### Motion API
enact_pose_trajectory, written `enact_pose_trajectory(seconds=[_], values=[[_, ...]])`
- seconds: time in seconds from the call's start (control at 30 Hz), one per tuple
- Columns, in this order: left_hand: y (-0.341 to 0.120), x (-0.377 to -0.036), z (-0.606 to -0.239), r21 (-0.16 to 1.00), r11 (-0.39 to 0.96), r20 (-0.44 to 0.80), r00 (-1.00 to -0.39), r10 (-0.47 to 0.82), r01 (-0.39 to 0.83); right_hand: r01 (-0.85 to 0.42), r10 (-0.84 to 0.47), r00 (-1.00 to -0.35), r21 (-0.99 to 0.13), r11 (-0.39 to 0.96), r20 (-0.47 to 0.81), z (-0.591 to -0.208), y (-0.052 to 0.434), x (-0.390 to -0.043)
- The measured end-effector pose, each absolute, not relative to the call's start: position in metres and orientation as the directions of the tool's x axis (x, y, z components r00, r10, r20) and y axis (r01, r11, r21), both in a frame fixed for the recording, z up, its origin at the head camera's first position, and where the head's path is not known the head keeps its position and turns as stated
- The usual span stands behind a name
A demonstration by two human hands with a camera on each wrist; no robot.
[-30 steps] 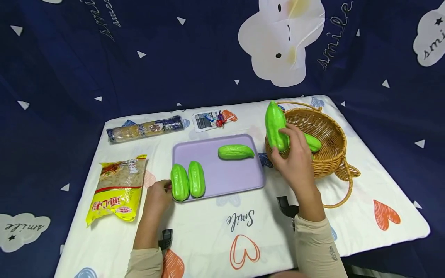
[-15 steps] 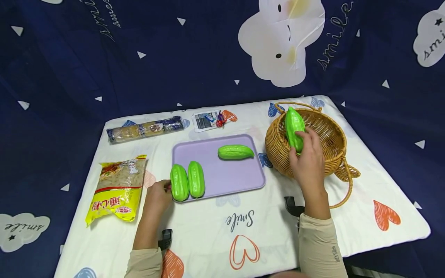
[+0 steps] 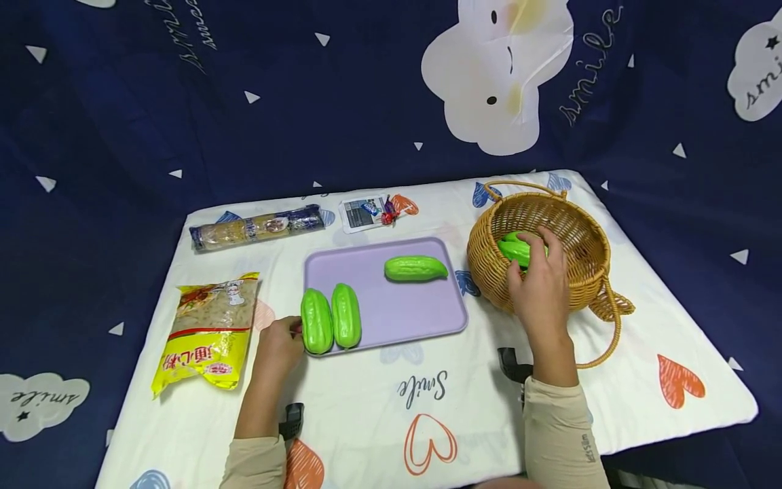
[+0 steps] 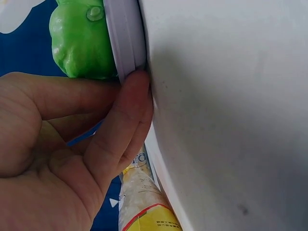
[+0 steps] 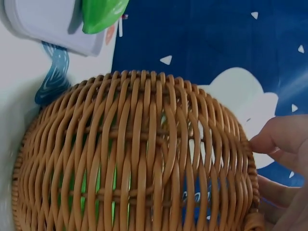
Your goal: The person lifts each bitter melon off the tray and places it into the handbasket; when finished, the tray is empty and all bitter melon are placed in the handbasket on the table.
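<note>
My left hand (image 3: 279, 346) pinches the left rim of a lilac tray (image 3: 403, 309) between thumb and fingers; the left wrist view shows the thumb (image 4: 130, 98) against its edge. Two bright green, ridged bitter melons (image 3: 316, 321) lie side by side at the tray's left end. Another bitter melon (image 3: 415, 268) lies crosswise near its back right. Over the mouth of a wicker basket (image 3: 577, 288) my right hand (image 3: 540, 282) hovers with spread fingers and nothing visible in its grasp. Beneath those fingers, green bitter melons (image 3: 513, 248) lie inside the basket, partly hidden by the hand.
A yellow bag of macaroni (image 3: 208, 333) lies left of the left hand. Behind the tray are a long pack of pasta (image 3: 256, 229) and a small flat packet (image 3: 360, 214) with wrapped candies on it. The basket's handle (image 3: 613, 339) droops at the front right.
My right hand carried a bitter melon rightward over the basket and let it go; it now lies inside. The left hand has stayed at the tray's rim.
</note>
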State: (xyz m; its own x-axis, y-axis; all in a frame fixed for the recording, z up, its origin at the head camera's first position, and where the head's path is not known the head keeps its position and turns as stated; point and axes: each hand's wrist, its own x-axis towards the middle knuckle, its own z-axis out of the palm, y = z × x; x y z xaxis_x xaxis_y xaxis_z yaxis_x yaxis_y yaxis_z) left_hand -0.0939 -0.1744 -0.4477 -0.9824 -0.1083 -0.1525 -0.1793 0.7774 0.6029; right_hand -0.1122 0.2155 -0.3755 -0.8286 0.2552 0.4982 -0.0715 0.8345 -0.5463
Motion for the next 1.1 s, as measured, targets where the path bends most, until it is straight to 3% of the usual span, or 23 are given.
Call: enact_pose_trajectory(seconds=[0.17,0.4,0.73,1.1], values=[[-0.174,-0.093,-0.447,0.607,0.772,-0.167,-0.98,-0.106,-0.186,-0.157,0.172,-0.821,-0.506,0.848,0.544,-0.377,0.198,-0.112],[-0.172,-0.092,-0.446,0.601,0.775,-0.171,-0.979,-0.113,-0.194,-0.355,-0.096,-0.841,-0.409,0.841,0.532,-0.392,0.146,-0.111],[-0.173,-0.093,-0.445,0.593,0.783,-0.161,-0.98,-0.114,-0.188,-0.582,-0.482,-0.8,-0.267,0.768,0.358,-0.419,0.072,-0.103],[-0.174,-0.092,-0.446,0.593,0.787,-0.145,-0.984,-0.104,-0.171,-0.617,-0.606,-0.785,-0.246,0.747,0.13,-0.438,0.036,-0.102]])
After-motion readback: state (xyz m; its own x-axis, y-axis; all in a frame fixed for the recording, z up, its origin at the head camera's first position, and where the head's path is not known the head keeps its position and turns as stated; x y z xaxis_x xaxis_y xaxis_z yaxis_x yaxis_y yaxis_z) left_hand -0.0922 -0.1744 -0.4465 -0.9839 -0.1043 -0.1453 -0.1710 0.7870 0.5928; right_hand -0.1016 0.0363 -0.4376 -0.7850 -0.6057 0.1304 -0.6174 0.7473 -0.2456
